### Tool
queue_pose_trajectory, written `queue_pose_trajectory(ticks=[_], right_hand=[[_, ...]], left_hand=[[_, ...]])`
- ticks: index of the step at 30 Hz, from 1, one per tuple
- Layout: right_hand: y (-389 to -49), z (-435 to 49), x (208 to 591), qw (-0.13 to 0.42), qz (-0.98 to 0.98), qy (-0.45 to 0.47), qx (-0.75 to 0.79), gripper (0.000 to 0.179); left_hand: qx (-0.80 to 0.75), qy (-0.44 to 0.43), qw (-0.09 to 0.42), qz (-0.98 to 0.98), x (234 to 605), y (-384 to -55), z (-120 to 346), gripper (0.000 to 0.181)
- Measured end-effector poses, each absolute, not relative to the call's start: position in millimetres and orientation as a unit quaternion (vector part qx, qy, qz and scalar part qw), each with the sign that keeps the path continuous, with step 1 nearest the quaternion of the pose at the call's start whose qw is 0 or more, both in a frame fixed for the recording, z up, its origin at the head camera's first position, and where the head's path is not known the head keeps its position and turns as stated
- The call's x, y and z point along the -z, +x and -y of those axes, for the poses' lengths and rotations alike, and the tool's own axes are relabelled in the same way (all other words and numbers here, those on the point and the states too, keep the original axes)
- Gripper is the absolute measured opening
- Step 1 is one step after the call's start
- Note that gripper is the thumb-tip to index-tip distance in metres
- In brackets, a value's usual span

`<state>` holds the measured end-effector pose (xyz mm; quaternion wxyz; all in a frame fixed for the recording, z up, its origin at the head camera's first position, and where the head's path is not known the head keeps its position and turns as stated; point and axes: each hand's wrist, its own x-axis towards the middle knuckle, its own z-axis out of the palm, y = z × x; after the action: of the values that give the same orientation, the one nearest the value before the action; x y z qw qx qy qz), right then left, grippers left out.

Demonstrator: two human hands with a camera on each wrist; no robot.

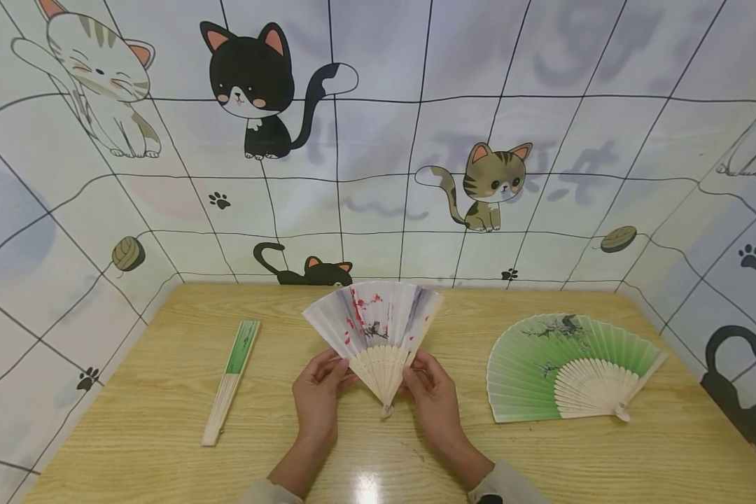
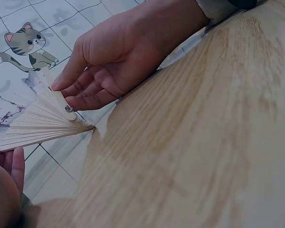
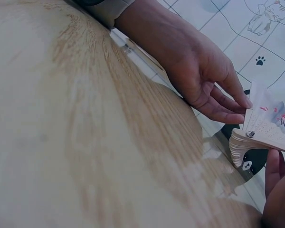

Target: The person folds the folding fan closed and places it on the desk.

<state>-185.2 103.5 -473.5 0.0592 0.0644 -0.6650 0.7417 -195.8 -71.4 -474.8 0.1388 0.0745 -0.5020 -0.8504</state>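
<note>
A white paper fan (image 1: 378, 315) with red blossoms and a dark bird is partly spread at the middle of the table, its leaf upward and its pivot toward me. My left hand (image 1: 318, 395) pinches the left outer rib between thumb and fingers. On the other side, my right hand (image 1: 435, 395) pinches the right outer rib the same way. In the left wrist view the pale bamboo ribs (image 2: 47, 118) converge on the rivet end. The right wrist view has the ribs' lower ends (image 3: 240, 149) stacked around the rivet.
To the right lies a green fan (image 1: 529, 371), widely spread, with pale ribs. A folded green fan (image 1: 232, 385) lies at the left, slanting. The wooden table (image 1: 164, 420) is bordered at the back and sides by cat-printed cloth (image 1: 378, 140).
</note>
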Motion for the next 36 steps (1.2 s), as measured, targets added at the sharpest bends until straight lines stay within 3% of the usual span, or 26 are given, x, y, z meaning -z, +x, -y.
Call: queue_pose_trajectory(ticks=[36], right_hand=[[-185.0, -104.2, 473.3, 0.046, 0.674, 0.084, -0.733, 0.037]], left_hand=[[0.849, 0.073, 0.136, 0.505, 472.9, -195.5, 70.2, 0.029]])
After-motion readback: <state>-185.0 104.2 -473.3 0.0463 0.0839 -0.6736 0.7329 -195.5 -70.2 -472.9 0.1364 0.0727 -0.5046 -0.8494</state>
